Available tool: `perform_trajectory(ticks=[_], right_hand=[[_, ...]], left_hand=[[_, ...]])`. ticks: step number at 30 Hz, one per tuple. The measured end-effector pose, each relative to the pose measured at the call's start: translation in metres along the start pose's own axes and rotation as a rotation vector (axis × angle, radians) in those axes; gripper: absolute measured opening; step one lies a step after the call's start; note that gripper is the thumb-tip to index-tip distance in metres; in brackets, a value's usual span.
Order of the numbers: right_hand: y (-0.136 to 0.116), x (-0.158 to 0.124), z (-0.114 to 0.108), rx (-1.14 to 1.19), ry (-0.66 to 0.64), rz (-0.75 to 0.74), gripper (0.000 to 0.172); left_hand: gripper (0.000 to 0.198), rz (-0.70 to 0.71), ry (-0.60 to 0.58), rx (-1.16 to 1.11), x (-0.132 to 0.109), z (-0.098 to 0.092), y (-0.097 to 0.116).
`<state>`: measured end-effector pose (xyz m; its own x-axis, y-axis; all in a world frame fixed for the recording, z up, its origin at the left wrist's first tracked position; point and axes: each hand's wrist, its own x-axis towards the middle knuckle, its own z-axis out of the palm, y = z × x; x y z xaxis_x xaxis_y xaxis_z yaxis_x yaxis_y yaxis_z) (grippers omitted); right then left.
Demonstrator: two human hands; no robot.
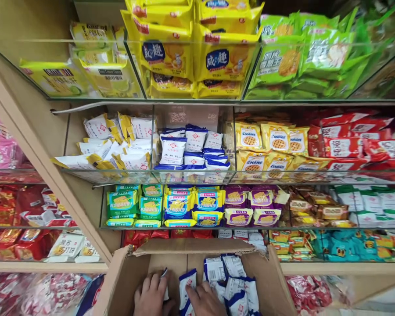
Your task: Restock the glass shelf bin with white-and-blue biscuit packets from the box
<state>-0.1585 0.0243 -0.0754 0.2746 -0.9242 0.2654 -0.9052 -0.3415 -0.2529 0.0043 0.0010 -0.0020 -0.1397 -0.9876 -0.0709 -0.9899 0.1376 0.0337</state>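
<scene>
At the bottom of the view, both hands reach into an open cardboard box (125, 281). My left hand (151, 295) is at the box's left side, its fingers closed around a small white and blue snack packet (165, 283), mostly hidden by the hand. Toward the middle, my right hand (206, 302) has its fingers on another white and blue snack packet (187, 279); its thumb is hidden. More packets of this kind (235, 287) lie in a loose heap at the box's right side. Similar white and blue packets (173, 150) stand in a middle-shelf compartment above.
Glass-fronted shelves rise behind the box. Yellow biscuit packs (166, 52) and green packs (279, 61) fill the top shelf. White and yellow packets (102, 127) and cookie packs (278, 138) flank the white and blue ones. A wooden upright (46, 145) slants at left.
</scene>
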Motion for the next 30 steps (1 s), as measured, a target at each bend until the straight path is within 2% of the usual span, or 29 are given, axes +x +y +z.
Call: perform_trajectory(ticks=[3,5,6,8,10,11,12,15,17,19,22,24,28,30], right_hand=[[0.004,-0.001,-0.003,0.170,-0.100,0.027,0.019],[0.006,0.002,-0.021,0.342,-0.128,0.040,0.012],[0.006,0.004,-0.033,0.466,-0.126,0.082,0.017],[0.002,0.008,-0.064,0.806,-0.119,0.235,0.026],[-0.003,0.011,-0.095,1.141,-0.099,0.382,0.023],[-0.006,0.013,-0.109,1.251,-0.084,0.419,0.020],[-0.007,0.015,-0.121,1.307,-0.061,0.425,0.021],[-0.004,0.022,-0.147,1.209,0.026,0.353,0.022],[0.000,0.026,-0.154,1.119,0.061,0.321,0.023],[0.001,0.029,-0.156,1.137,0.088,0.354,0.028],[-0.002,0.028,-0.152,1.234,0.205,0.474,0.031],[-0.006,0.025,-0.149,1.212,0.281,0.515,0.031],[-0.010,0.021,-0.148,1.075,0.238,0.434,0.032],[-0.011,0.020,-0.148,0.999,0.238,0.424,0.032]], left_hand=[[0.042,0.098,0.137,-0.218,-0.001,0.014,-0.009],[0.038,0.184,0.188,-0.487,-0.001,0.023,-0.011],[0.042,0.196,0.191,-0.655,-0.002,0.024,-0.009],[0.051,0.170,0.127,-1.033,-0.006,0.019,0.002],[0.049,0.165,-0.038,-1.379,-0.011,0.000,0.021],[0.040,0.183,-0.122,-1.459,-0.014,-0.013,0.031],[0.033,0.165,-0.104,-1.483,-0.016,-0.026,0.040],[0.027,0.145,-0.053,-1.510,-0.018,-0.061,0.060],[0.024,0.172,-0.070,-1.519,-0.018,-0.072,0.068],[0.027,0.126,-0.069,-1.607,-0.020,-0.073,0.074],[0.035,-0.125,0.064,-1.836,-0.026,-0.066,0.083],[0.029,-0.253,0.144,-1.918,-0.030,-0.060,0.088],[0.028,-0.329,0.222,-1.965,-0.032,-0.057,0.092],[0.029,-0.360,0.203,-1.988,-0.030,-0.059,0.092]])
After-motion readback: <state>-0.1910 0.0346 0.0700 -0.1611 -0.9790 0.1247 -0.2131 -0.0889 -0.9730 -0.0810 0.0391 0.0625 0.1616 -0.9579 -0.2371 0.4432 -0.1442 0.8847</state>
